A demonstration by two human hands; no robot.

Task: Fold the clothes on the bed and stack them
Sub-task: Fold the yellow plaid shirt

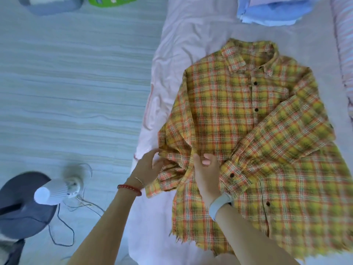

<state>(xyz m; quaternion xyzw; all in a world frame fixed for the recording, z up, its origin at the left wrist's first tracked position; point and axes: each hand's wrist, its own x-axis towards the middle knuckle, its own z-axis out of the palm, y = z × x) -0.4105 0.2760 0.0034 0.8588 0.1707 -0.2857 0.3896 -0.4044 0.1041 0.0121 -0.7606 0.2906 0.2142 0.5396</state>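
Your right hand [205, 169] pinches the plaid shirt [248, 131] at its left sleeve [172, 169] — left hand [150, 165] grips the cuff; shirt's long axis runs away up the bed [191, 25].

Pale streaked floor [72, 83] at left; fan [63, 190] on dark round base [23, 207], cords trailing; pink-sheeted bed [183, 29] at right; daylight.

Your bed [191, 31] wears a pale pink, wrinkled sheet. The yellow-orange plaid shirt [238, 115] lies spread front-up on it, collar toward the far end. Folded blue cloths [273, 12] sit stacked beyond the collar. A striped roll of bedding [343, 50] runs along your right edge
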